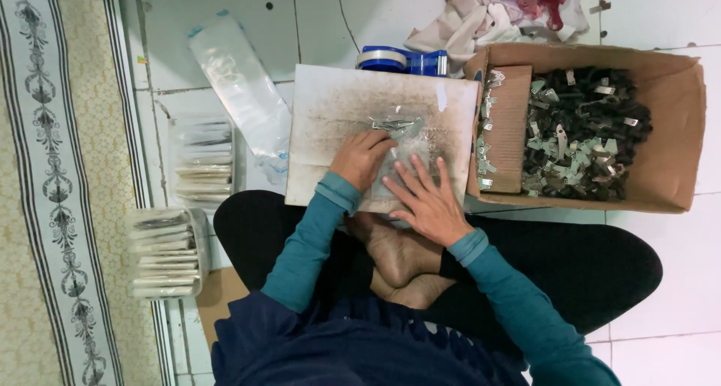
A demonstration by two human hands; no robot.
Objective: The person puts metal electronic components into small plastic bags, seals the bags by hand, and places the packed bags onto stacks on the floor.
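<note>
On the board [330, 116] across the person's lap, the left hand [360, 158] curls onto a clear bag [402, 142] of metal clips while the right hand [426, 198] presses flat, filled packs [199, 161] stacked beyond its left edge, the box [676, 131] holding many loose.

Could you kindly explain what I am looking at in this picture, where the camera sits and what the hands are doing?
There is no machine here: a person sits cross-legged on a tiled floor, and the one camera is worn on their head, looking straight down. A worn white board rests in front of their knees. On it lies a small clear plastic bag with a few metal pieces inside. The left hand presses on the bag with curled fingers; the right hand lies flat on its lower part. To the right stands a cardboard box full of small dark and silvery metal parts. A blue tape dispenser sits behind the board, and stacks of filled bags lie to the left.
</note>
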